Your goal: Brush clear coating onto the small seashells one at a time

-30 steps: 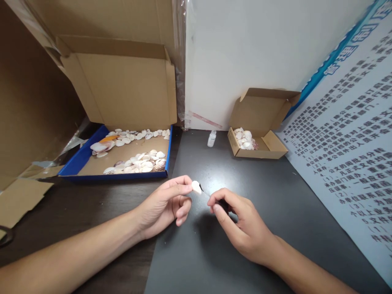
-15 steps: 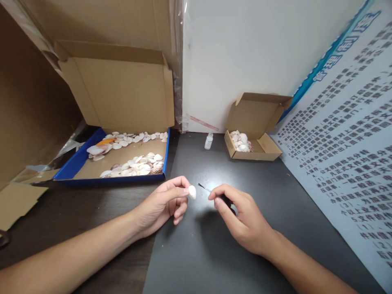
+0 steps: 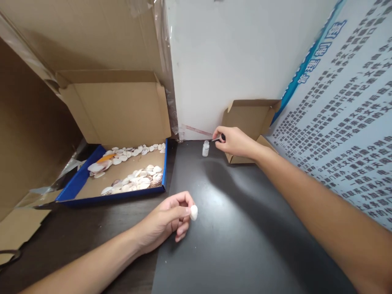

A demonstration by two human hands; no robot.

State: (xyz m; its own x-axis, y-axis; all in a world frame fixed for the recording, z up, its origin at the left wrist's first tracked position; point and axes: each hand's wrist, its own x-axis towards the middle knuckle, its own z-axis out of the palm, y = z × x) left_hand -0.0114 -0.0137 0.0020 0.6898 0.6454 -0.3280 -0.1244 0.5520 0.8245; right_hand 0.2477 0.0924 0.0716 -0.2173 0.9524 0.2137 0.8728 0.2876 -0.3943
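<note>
A small white seashell (image 3: 194, 212) is pinched between the thumb and fingers of my left hand (image 3: 171, 216), over the front of the dark mat. My right hand (image 3: 232, 141) is closed on a small black-capped brush (image 3: 223, 138), reached out to the back of the mat. The brush's thin stem points left, its tip right at the mouth of a little glass bottle (image 3: 205, 149) with whitish contents. Whether the tip is inside the neck I cannot tell. My right hand hides most of the shells in the small cardboard box (image 3: 248, 118) behind it.
On the left stands a blue-sided cardboard box (image 3: 110, 198), lid up, with many shells in two groups. A white panel (image 3: 226, 61) rises behind the mat, and a printed board (image 3: 337, 122) leans along the right. Cardboard pieces (image 3: 21, 228) lie at far left.
My right hand has moved away from the shell, forward to the bottle, carrying the brush. My left hand keeps its pinch on the shell. The whole view has tilted up slightly.
</note>
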